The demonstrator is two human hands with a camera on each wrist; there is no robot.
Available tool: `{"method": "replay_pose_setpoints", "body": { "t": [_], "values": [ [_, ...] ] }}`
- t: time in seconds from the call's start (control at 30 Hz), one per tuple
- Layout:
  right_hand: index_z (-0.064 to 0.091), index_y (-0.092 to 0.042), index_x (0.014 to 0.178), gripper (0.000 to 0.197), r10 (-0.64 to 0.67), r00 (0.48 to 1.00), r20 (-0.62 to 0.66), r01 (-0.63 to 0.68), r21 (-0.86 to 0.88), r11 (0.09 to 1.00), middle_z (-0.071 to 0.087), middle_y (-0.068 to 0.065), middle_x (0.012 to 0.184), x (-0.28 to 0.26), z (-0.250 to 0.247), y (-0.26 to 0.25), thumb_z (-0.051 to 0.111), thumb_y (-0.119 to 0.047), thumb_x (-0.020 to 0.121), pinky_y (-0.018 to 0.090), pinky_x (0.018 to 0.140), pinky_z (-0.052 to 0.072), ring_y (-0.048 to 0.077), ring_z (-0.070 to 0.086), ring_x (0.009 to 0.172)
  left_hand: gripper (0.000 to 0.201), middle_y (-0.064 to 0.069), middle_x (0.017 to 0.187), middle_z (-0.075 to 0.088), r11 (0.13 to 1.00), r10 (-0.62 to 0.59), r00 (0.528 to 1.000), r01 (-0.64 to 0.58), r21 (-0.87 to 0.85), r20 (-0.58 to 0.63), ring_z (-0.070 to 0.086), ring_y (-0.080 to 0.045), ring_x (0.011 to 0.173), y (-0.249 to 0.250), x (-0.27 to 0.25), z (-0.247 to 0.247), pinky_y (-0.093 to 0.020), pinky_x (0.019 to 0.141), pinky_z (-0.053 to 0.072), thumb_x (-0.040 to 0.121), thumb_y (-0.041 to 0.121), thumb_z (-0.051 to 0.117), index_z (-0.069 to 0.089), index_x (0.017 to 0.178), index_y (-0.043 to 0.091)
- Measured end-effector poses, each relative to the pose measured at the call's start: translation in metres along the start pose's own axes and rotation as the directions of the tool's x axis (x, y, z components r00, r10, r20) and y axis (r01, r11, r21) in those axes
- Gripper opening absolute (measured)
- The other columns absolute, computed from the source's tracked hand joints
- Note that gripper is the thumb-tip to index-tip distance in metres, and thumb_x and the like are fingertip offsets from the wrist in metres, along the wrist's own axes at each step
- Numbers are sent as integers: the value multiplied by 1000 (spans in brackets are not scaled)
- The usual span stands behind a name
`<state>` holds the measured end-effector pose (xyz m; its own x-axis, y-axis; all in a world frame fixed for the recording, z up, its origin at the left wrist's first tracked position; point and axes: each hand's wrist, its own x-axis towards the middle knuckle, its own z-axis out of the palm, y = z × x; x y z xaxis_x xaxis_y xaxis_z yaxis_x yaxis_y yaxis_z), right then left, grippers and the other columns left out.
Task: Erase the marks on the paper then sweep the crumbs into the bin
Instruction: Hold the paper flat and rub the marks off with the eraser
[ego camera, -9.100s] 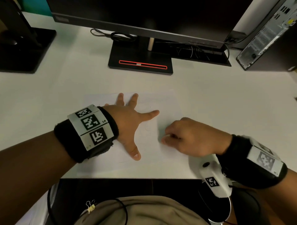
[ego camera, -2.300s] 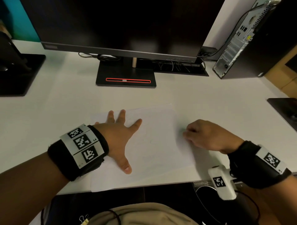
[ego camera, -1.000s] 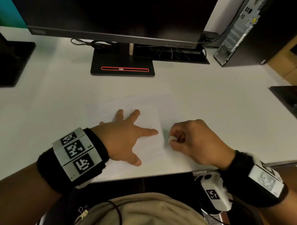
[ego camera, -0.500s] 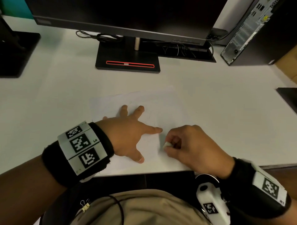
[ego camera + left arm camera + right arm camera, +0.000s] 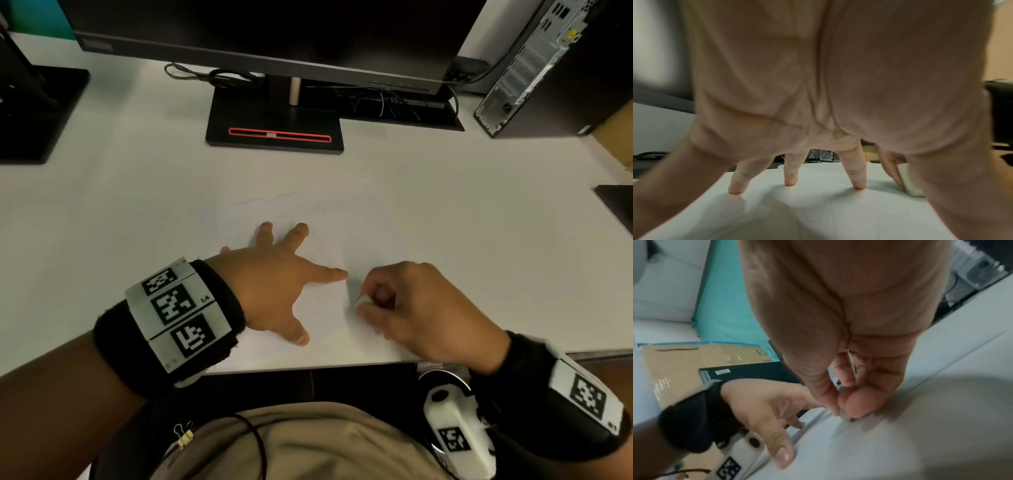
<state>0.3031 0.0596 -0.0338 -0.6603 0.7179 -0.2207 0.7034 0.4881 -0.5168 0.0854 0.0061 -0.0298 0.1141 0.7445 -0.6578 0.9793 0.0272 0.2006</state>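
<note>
A white sheet of paper (image 5: 363, 222) lies on the white desk near its front edge, with faint pencil marks (image 5: 818, 209) on it. My left hand (image 5: 274, 284) lies flat on the sheet with its fingers spread, pressing it down. Just to its right my right hand (image 5: 411, 308) pinches a small white eraser (image 5: 363, 301) between thumb and fingers, its end against the paper. In the left wrist view the eraser (image 5: 910, 180) stands on the sheet beside my fingertips (image 5: 858, 185). In the right wrist view the eraser (image 5: 845, 417) shows only as a sliver under my thumb.
A monitor on a black stand (image 5: 274, 123) stands at the back middle, a computer tower (image 5: 534, 65) at the back right, another black base (image 5: 34, 113) at the far left. A round bin rim (image 5: 442, 375) shows below the desk's front edge, under my right wrist.
Over the last second my right hand with the eraser has shifted slightly on the paper beside my left index finger. My left hand has stayed pressed flat on the sheet.
</note>
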Motion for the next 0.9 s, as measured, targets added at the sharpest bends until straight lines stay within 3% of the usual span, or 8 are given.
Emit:
{"method": "replay_pose_setpoints", "body": {
  "t": [0.07, 0.17, 0.33, 0.43, 0.53, 0.63, 0.73, 0.9],
  "values": [
    [67, -18, 76, 14, 18, 999, 28, -18, 18, 1000, 71, -1, 63, 1, -2, 2, 68, -26, 88, 28, 60, 52, 12, 65, 56, 98, 12, 162, -30, 1000, 1, 1000, -1, 6, -1, -28, -35, 149, 1, 0, 0, -70, 111, 27, 79, 59, 76, 1, 139, 77],
    [67, -18, 73, 15, 74, 995, -71, -73, 22, 997, 70, -1, 61, 8, -13, 12, 69, -23, 87, 31, 59, 52, 14, 65, 56, 97, 12, 161, -30, 1000, -5, 1000, 6, 9, -1, -28, -36, 149, 1, -1, -1, -70, 111, 28, 79, 60, 75, 0, 139, 77],
    [67, -18, 77, 14, -22, 998, 59, 19, 47, 999, 71, 0, 63, -1, 2, -5, 69, -26, 88, 32, 62, 55, 13, 65, 55, 99, 12, 161, -31, 1000, -1, 1000, 1, 13, -1, -28, -36, 149, 1, 0, 0, -73, 112, 23, 79, 59, 76, 0, 139, 78],
    [67, -18, 74, 15, 32, 999, -7, -31, 66, 997, 71, -1, 60, 11, -8, 4, 68, -22, 89, 32, 64, 55, 13, 67, 54, 98, 12, 161, -31, 1000, -5, 1000, 5, 4, 1, -28, -36, 149, 0, 0, 0, -72, 112, 25, 79, 59, 76, 1, 139, 77],
    [66, -18, 74, 16, -15, 1000, 10, 14, 61, 998, 70, 0, 60, 10, 0, -1, 67, -24, 89, 33, 63, 55, 15, 66, 54, 99, 12, 161, -32, 1000, -2, 1000, 2, 5, 0, -28, -36, 149, 0, 1, 0, -72, 111, 26, 78, 60, 76, 0, 138, 78],
    [68, -18, 76, 16, -17, 998, 66, 11, 93, 996, 72, 0, 61, 8, 4, -4, 67, -24, 91, 28, 61, 54, 13, 67, 55, 99, 11, 161, -31, 1000, 2, 1000, -2, -1, 1, -29, -35, 149, 0, 0, 0, -74, 112, 21, 78, 59, 77, 1, 139, 77],
    [69, -18, 76, 16, 35, 999, -18, -33, 96, 995, 71, -2, 59, 16, -6, 3, 68, -23, 91, 21, 58, 50, 12, 66, 54, 98, 12, 161, -32, 1000, -7, 1000, 7, 2, 3, -29, -36, 149, 0, -1, 0, -73, 112, 22, 79, 58, 76, 0, 139, 77],
    [69, -16, 77, 16, -30, 997, 77, 21, 110, 994, 71, 3, 62, 10, 6, -6, 68, -24, 91, 30, 61, 55, 15, 66, 55, 99, 11, 161, -32, 1000, -6, 1000, 5, 22, 11, -28, -36, 149, 0, 1, 0, -71, 112, 26, 79, 60, 75, -1, 140, 77]
  ]
}}
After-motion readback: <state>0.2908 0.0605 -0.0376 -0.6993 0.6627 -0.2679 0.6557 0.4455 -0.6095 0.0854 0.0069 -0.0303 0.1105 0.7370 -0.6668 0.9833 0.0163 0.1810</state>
